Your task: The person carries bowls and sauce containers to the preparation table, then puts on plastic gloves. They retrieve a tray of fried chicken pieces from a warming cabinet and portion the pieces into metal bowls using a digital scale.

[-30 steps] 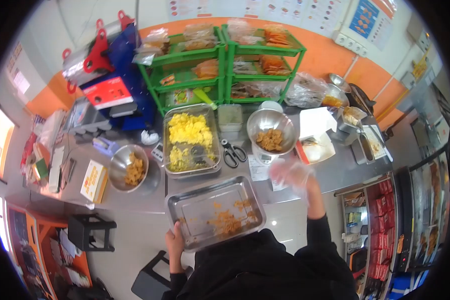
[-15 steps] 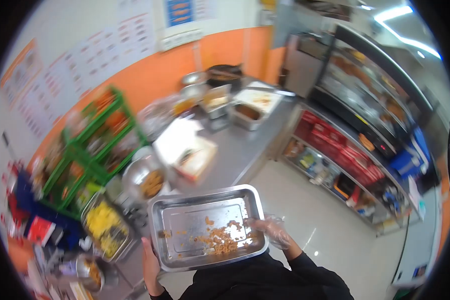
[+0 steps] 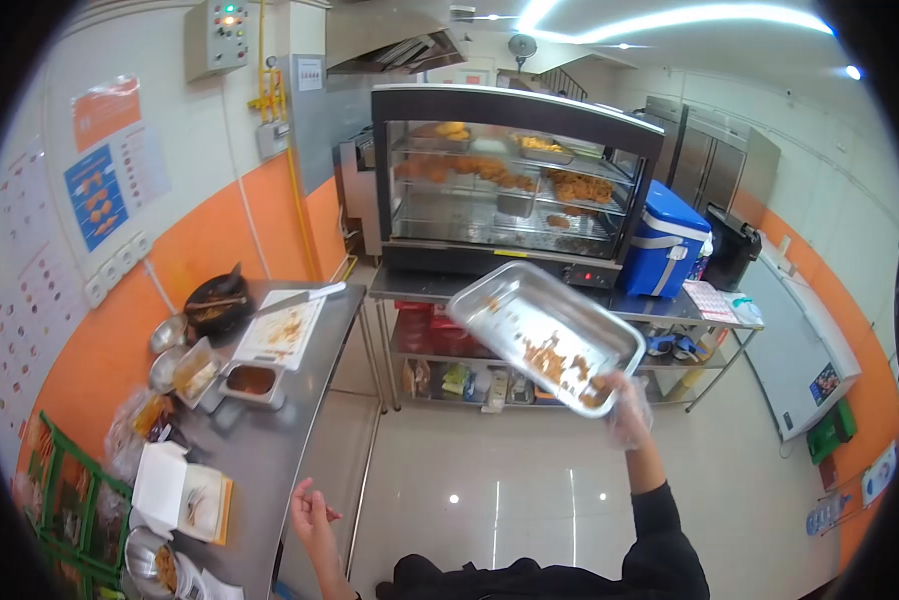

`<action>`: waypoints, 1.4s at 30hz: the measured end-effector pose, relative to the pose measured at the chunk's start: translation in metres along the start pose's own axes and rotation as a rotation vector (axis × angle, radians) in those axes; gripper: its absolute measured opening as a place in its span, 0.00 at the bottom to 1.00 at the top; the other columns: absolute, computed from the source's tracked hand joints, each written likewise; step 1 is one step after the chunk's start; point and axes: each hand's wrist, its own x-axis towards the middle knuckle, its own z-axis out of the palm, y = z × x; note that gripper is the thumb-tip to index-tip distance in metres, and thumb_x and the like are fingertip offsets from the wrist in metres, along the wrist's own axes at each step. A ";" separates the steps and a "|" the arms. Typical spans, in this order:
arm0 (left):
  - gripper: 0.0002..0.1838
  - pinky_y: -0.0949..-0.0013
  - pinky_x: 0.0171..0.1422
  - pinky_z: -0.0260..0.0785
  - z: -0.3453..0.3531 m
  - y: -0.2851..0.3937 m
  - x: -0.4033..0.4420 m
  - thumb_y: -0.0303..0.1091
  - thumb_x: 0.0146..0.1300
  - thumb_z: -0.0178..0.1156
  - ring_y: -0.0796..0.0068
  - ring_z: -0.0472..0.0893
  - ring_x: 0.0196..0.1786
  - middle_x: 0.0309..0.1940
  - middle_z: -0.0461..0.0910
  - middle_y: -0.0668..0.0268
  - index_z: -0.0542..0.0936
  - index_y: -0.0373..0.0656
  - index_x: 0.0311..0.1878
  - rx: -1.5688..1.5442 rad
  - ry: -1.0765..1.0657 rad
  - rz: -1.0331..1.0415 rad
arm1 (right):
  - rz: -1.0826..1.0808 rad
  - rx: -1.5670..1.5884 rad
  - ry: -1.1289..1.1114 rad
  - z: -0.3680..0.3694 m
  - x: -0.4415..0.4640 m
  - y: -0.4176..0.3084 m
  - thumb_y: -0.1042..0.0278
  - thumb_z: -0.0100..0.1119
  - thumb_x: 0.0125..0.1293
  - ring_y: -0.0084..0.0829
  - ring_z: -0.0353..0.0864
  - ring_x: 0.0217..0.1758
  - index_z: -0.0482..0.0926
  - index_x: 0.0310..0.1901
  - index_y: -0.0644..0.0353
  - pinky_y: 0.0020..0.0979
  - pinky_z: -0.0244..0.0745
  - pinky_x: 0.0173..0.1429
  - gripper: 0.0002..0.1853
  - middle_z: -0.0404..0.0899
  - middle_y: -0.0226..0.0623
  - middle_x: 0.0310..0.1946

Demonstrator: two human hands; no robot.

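Observation:
My right hand (image 3: pixel 630 412), in a clear plastic glove, grips the lower right corner of a shallow metal tray (image 3: pixel 510 325). The tray is held up, tilted, in front of the glass display cabinet. Brown food pieces (image 3: pixel 555 362) lie on its bottom, mostly toward the gloved hand. My left hand (image 3: pixel 315 515) is bare, away from the tray and beside the counter edge. Its fingers are partly spread with nothing in them.
The steel counter (image 3: pixel 295 400) at left bears an opened box (image 3: pixel 160 490), a sauce container (image 3: pixel 253 383), a cutting board (image 3: pixel 280 325) with a knife, and a black pan (image 3: pixel 217 303). Ahead stand a heated display cabinet (image 3: pixel 515 252) and a blue cooler (image 3: pixel 668 240).
The view has turned right toward the display cabinet. My left hand has let go of the tray. My right hand has taken hold of its corner, and the tray is raised and tilted.

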 end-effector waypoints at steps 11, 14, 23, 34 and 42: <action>0.15 0.79 0.31 0.67 0.069 -0.085 0.121 0.34 0.62 0.52 0.84 0.70 0.29 0.30 0.69 0.72 0.70 0.43 0.51 0.267 -0.050 -0.095 | -0.222 0.332 -0.024 -0.001 0.301 -0.115 0.66 0.45 0.58 0.46 0.77 0.42 0.61 0.53 0.67 0.43 0.80 0.42 0.22 0.71 0.52 0.46; 0.36 0.59 0.48 0.69 0.097 -0.112 0.193 0.45 0.63 0.52 0.61 0.71 0.51 0.53 0.64 0.59 0.48 0.45 0.68 0.403 -0.352 -0.187 | -0.252 0.362 -0.054 0.003 0.367 -0.128 0.64 0.47 0.59 0.46 0.76 0.45 0.60 0.52 0.68 0.45 0.79 0.45 0.22 0.70 0.53 0.45; 0.13 0.81 0.33 0.66 0.359 -0.101 0.312 0.30 0.62 0.52 0.85 0.72 0.30 0.31 0.71 0.71 0.70 0.41 0.50 0.068 -0.570 -0.037 | -0.331 0.339 -0.048 0.019 0.501 -0.163 0.62 0.48 0.63 0.48 0.75 0.46 0.62 0.51 0.68 0.49 0.77 0.49 0.20 0.69 0.55 0.46; 0.13 0.76 0.44 0.69 0.577 -0.123 0.324 0.33 0.62 0.54 0.77 0.76 0.41 0.42 0.74 0.65 0.73 0.41 0.49 0.206 -1.088 -0.063 | -0.195 0.424 -0.145 0.008 0.640 -0.183 0.62 0.52 0.62 0.53 0.67 0.55 0.52 0.57 0.72 0.51 0.70 0.58 0.30 0.61 0.63 0.51; 0.35 0.61 0.57 0.64 0.788 -0.123 0.355 0.34 0.58 0.58 0.59 0.62 0.60 0.60 0.52 0.54 0.52 0.43 0.65 0.289 -0.777 0.686 | -0.080 -0.288 -0.158 -0.004 0.679 -0.209 0.30 0.43 0.57 0.35 0.81 0.33 0.70 0.41 0.74 0.29 0.79 0.38 0.41 0.78 0.49 0.33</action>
